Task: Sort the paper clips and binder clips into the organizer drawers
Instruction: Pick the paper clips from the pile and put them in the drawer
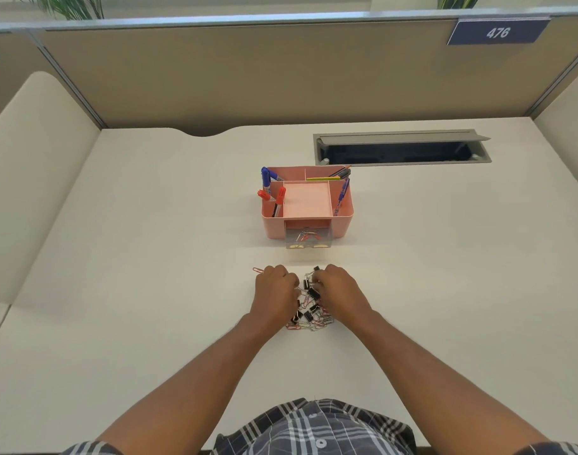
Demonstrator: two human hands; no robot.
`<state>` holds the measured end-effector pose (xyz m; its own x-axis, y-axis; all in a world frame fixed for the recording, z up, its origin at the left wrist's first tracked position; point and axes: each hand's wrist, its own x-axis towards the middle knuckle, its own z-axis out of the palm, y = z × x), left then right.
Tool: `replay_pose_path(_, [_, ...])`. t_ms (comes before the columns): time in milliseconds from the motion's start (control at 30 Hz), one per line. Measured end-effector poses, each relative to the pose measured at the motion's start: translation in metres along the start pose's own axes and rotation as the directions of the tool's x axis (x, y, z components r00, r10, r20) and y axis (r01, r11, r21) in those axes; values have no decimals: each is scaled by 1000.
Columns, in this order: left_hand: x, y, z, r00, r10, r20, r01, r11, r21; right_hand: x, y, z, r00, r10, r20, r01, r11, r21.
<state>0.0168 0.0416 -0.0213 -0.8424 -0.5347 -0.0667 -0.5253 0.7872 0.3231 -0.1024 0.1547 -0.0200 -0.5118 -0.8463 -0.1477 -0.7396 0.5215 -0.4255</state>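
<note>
Organizer [271, 224]: pink box on the desk [150, 257], far side of our hands.
Drawer [309, 238]: clear, pulled open, a few paper clips inside.
Top pockets: blue and red markers [265, 180] left, pencils [341, 174] at the back, middle tray bare.
Pile [309, 310]: paper clips mixed with black binder clips, between our hands.
Left hand [274, 295]: fingers curled into the pile; we cannot tell what they grip.
Right hand [341, 292]: fingers curled at the pile too; we cannot tell either.

Bright, even overhead light washes the pale worktop [150, 257], casting only faint, soft shadows; wide-angle distortion bows the partition [248, 77] edges, and fine detail is slightly soft.
</note>
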Motion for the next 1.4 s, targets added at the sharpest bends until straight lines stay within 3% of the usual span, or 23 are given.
replay_pose_path(467, [2,6,3,998,42,45,-42,999,-12,-4,12,-5,993,121,11,-122,986,114])
replay_pose_path(800, [6,8,-3,990,32,137,-35,999,25,-5,4,-2,996,65,68,-69,997,45])
replay_pose_path(967, [2,6,-6,989,9,150,-2,999,-48,-3,5,-4,992,74,106,-83,993,85])
replay_pose_path(1100, [0,-1,-12,992,-24,123,35,995,-93,-2,10,-6,989,147,2,-145,976,165])
replay_pose_path(1400, [-4,-2,-17,992,6,123,10,992,-125,14,-8,-3,990,-37,137,38,999,-2])
